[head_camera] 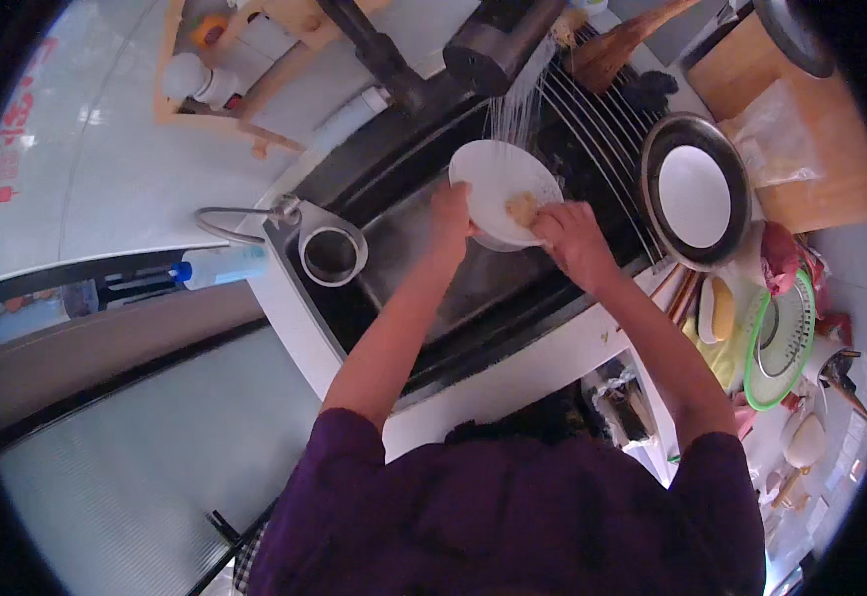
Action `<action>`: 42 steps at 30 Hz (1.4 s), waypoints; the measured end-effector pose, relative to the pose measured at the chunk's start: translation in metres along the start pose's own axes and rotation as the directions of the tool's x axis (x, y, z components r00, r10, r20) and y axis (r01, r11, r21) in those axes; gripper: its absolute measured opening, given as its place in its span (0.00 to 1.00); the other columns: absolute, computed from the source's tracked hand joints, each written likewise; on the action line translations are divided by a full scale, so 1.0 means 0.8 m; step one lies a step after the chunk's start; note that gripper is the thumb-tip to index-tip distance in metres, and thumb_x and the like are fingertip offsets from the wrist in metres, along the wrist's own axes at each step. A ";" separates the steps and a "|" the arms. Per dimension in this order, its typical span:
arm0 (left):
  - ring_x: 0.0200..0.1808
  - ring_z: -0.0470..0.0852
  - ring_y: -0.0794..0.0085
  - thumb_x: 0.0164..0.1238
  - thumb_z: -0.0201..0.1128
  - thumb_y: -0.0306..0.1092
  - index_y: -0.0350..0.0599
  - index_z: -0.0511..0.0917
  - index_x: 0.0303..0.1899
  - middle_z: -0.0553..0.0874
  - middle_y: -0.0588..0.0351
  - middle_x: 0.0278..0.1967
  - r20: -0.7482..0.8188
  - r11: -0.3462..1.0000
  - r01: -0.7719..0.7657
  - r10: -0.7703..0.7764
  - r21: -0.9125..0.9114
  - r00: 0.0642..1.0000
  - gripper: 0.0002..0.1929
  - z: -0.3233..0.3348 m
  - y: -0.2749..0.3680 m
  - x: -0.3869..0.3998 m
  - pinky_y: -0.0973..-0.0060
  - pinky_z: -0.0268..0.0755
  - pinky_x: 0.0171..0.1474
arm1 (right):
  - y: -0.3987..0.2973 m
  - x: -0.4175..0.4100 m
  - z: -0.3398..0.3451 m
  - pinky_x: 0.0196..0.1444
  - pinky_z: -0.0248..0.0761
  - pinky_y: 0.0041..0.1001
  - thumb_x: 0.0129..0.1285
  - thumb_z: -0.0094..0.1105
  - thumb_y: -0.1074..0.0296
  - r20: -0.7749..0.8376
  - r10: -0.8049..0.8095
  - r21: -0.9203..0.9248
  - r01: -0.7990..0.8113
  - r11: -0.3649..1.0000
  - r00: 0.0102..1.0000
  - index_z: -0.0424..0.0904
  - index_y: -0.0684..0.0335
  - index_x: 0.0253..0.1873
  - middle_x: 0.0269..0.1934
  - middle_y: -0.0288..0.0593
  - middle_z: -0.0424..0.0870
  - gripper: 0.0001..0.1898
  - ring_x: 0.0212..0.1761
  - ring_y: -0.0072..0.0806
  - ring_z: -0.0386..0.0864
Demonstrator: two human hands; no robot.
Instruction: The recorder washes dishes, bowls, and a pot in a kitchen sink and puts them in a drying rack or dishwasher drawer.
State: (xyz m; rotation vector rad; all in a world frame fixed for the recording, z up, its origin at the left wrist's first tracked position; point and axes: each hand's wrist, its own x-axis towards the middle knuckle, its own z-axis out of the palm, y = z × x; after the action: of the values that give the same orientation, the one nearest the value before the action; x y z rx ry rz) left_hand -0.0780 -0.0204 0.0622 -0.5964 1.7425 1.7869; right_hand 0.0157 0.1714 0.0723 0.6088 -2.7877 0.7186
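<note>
A white plate or shallow bowl is tilted over the dark sink, under a spray of water from the black faucet. My left hand grips its left rim. At its lower right, my right hand holds a tan scrubbing pad or loofah against the inner surface. The palm side of each hand is hidden. Beneath the plate shows the edge of another pale or clear dish; whether the two touch, I cannot tell.
A wire drying rack crosses the sink's right side. Beside it, a metal pan holds a white oval plate. A sponge and a green-rimmed basket lie farther right. A round metal holder sits at the sink's left corner.
</note>
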 end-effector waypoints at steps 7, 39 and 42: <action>0.61 0.70 0.57 0.60 0.48 0.69 0.46 0.65 0.62 0.70 0.48 0.60 0.128 0.964 0.226 -0.209 -0.138 0.970 0.38 -0.019 0.005 0.024 0.52 0.63 0.60 | -0.017 0.045 0.011 0.50 0.68 0.34 0.62 0.57 0.65 0.262 0.468 0.773 -0.474 0.422 0.844 0.71 0.59 0.51 0.49 0.38 0.76 0.14 0.53 0.33 0.74; 0.48 0.77 0.74 0.59 0.58 0.23 0.39 0.70 0.52 0.79 0.56 0.46 0.183 0.895 -0.315 0.384 -0.316 0.905 0.18 0.003 -0.013 -0.061 0.75 0.68 0.52 | 0.019 0.076 0.088 0.46 0.71 0.31 0.68 0.45 0.62 0.388 0.853 0.824 -0.547 -0.151 0.348 0.68 0.51 0.61 0.50 0.37 0.77 0.18 0.47 0.29 0.76; 0.49 0.76 0.74 0.60 0.58 0.24 0.39 0.69 0.53 0.78 0.56 0.47 0.058 0.857 -0.424 0.458 -0.292 0.887 0.18 0.013 -0.021 -0.073 0.75 0.68 0.52 | -0.045 0.068 0.095 0.49 0.71 0.28 0.67 0.48 0.58 0.479 0.828 0.873 -0.060 -0.484 0.292 0.63 0.54 0.64 0.49 0.38 0.77 0.22 0.49 0.29 0.76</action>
State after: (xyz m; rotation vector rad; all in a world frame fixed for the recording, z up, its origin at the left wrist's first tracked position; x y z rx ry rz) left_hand -0.0226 -0.0151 0.0896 -0.1801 1.6503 2.3546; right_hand -0.0236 0.0860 0.0372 -1.2499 -0.9605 2.6276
